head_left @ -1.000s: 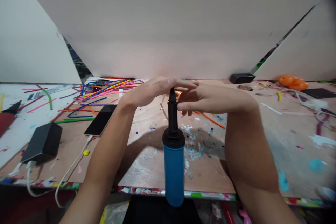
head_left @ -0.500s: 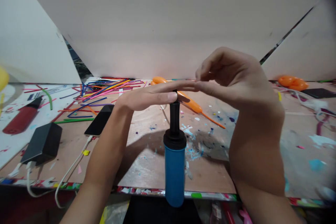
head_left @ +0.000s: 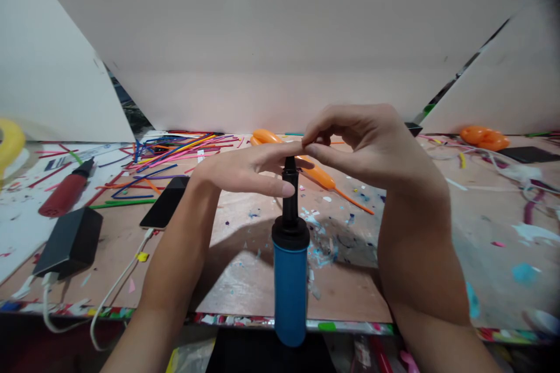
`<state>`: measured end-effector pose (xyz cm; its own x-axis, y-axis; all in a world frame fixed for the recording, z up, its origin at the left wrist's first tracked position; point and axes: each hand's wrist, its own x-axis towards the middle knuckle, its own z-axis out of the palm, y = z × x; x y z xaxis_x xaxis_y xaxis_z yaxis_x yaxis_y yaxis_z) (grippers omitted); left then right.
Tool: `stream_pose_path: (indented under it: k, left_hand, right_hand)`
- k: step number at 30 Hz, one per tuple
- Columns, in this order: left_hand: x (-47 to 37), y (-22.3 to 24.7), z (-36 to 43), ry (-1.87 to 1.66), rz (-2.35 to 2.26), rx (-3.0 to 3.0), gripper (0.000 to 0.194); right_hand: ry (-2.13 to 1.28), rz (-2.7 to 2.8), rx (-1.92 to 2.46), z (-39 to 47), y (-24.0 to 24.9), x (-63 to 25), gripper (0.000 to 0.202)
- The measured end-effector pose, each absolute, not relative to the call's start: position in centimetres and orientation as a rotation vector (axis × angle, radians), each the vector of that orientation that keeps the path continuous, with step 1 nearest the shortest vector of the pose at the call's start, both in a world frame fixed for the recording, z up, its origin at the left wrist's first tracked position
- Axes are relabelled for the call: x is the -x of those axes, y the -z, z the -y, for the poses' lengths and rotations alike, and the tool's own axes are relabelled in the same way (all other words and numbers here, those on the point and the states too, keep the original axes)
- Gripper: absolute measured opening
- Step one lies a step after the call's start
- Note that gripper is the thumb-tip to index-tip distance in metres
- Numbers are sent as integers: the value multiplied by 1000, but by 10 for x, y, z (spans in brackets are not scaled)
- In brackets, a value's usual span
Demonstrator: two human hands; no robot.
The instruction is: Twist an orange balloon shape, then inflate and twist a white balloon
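- Over the last half second, the right hand (head_left: 363,140) has come down and inward, its fingertips now at those of the left hand (head_left: 245,166), above the tapered black plastic nozzle (head_left: 290,164). The left thumb (head_left: 287,189) has dropped from the nozzle's top to the black neck below it. My reading: the handling now centres on the nozzle tip, with both hands joined there.
- At the far left, the dark red pump with a black tip (head_left: 63,193) lies further in than before, and more of the yellow balloon loop (head_left: 13,143) shows.
- The bright blue cylindrical pump (head_left: 290,294) stands upright between the forearms, its long axis near vertical and its nozzle pointing up; the lower end overlaps the front edge of the wooden worktop (head_left: 245,285).
- Behind the hands, the long orange balloon (head_left: 321,176) slants from far left to near right, its thin tail pointing right and toward the wearer. Whether it joins the nozzle is hidden.
- Left grip: thumb and forefinger apart, the forefinger stretched across above the nozzle. Right grip: thumb and forefinger tips close together; I cannot tell whether they meet or pinch anything.
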<state>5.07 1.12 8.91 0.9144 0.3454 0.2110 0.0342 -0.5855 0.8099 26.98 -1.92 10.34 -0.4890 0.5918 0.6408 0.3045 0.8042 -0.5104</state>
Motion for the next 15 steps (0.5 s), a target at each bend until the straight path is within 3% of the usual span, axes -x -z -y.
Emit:
stream_pose_path:
  k: [5,10,15]
  left_hand:
    - [-50,-83,-17,-431,-249,-2186,68]
    - [-48,-86,-13,-381,-238,-2198,76]
    - [-46,-89,-7,-392,-241,-2237,76]
  right_hand:
    - [-399,2117,632,21,-104,-271,4]
    - [-547,2083,620,17,-105,-276,19]
    - [-615,2117,649,2,-103,-283,23]
